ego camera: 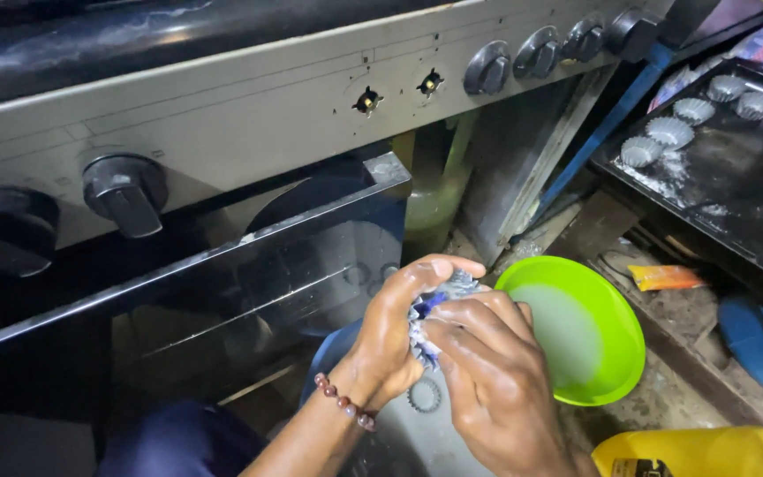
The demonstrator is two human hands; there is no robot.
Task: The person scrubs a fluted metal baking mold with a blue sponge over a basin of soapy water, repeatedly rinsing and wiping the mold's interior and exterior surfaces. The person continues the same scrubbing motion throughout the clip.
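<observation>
The small fluted baking cup [452, 287] sits pinched between both hands, in front of the open oven door [222, 265] and just left of the green bowl [576, 327]; only a bit of its crimped silver rim and a blue patch show, the rest is covered by fingers. It is round and squat, so it has no real long axis, and I cannot tell for sure which way its mouth faces. The left hand [395, 331], with a bead bracelet [343, 403] at the wrist, is closed around the cup from the left; the right hand [487, 371] is closed on it from the front, fingers pressing into it. To do this well, I judge the grip should stay light so the thin flutes do not bend, turning the cup bit by bit so every groove gets worked. More fluted cups [668, 131] stand in rows on a dark tray [735, 203] to the right, and a yellow jug [708, 452] sits below.
</observation>
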